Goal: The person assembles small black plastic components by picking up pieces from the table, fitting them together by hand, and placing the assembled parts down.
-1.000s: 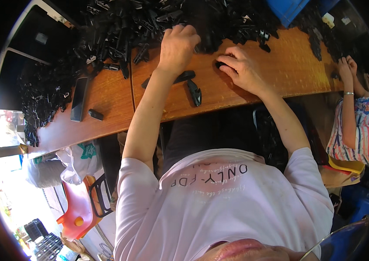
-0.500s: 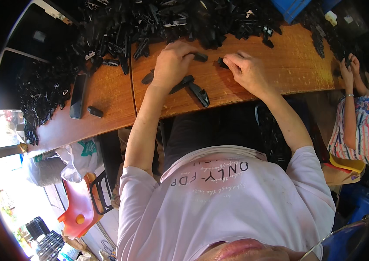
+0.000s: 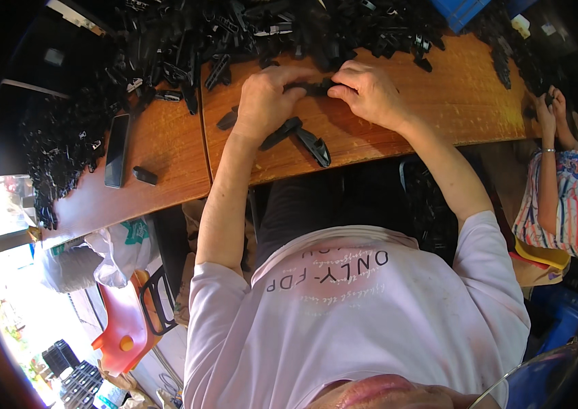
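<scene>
My left hand (image 3: 267, 99) is closed on a dark, elongated black plastic part (image 3: 315, 89) above the wooden table. Facing it, my right hand (image 3: 373, 95) pinches a small black piece at the part's right end; fingers mostly hide that piece, and whether the two are joined I cannot tell. Below my left hand lie a flat black piece (image 3: 281, 133) and a pointed, hollow black plastic part (image 3: 313, 147), touching or nearly so. Another dark piece (image 3: 227, 119) shows partly beside my left wrist.
Black plastic parts (image 3: 166, 61) are heaped along the table's far side and left end. A phone (image 3: 117, 150) and a short black piece (image 3: 144, 175) lie on the wooden table (image 3: 439, 102). A blue crate (image 3: 459, 13) stands far right. A co-worker's hands (image 3: 549, 109) work at right.
My right hand has moved left with its small piece, up to the part in my left hand. The two hands are now close together. The pieces lying on the table stay put.
</scene>
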`<state>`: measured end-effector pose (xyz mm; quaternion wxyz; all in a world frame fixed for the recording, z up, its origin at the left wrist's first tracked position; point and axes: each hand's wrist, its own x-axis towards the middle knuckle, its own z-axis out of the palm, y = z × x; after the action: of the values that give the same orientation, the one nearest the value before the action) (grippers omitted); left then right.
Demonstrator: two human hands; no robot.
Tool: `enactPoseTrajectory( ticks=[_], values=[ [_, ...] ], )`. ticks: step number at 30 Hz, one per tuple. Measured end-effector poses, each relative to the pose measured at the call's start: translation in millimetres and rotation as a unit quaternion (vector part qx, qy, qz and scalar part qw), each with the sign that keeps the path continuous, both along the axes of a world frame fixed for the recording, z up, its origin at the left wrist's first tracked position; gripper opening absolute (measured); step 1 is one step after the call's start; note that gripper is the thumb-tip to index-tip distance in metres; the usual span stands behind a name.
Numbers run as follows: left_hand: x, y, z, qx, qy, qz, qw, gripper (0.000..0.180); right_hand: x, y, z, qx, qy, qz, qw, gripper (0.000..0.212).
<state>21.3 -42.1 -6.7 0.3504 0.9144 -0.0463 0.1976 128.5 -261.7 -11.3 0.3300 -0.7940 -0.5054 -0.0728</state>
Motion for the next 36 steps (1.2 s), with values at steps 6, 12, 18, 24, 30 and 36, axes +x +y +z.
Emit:
enactPoseTrajectory(
  ticks=[6, 12, 18, 24, 30, 36],
  values=[
    [1.6, 0.6, 0.7, -0.005, 0.010, 0.008, 1.000, 0.038, 4.0, 26.7, -4.7, 0.021, -0.065, 0.079, 0.995, 0.019],
    [-26.3, 10.8, 7.8, -0.115, 0.065, 0.011, 0.991, 0.039, -22.1, 8.9, 0.8, 0.062, -0.098, 0.025, 0.993, 0.022],
    [-86.2, -56.9, 35.8, 0.072, -0.082, 0.070, 0.992, 0.059, -33.0, -64.0, 5.2, 0.034, -0.189, -0.196, 0.962, 0.027],
    [-75.7, -127.1, -5.2, 0.176, -0.062, -0.007, 0.982, 0.073, -34.7, -69.7, -8.2, -0.010, -0.114, -0.215, 0.970, 0.022],
    [-66.4, -120.7, -9.1, 0.161, -0.063, -0.009, 0.985, 0.071, -32.5, -73.4, -12.7, 0.003, -0.118, -0.198, 0.973, 0.021],
    [-49.5, -75.1, -0.6, 0.267, -0.072, 0.071, 0.958, 0.058, -30.2, -71.7, -15.8, 0.006, -0.124, -0.188, 0.974, 0.020]
  ],
)
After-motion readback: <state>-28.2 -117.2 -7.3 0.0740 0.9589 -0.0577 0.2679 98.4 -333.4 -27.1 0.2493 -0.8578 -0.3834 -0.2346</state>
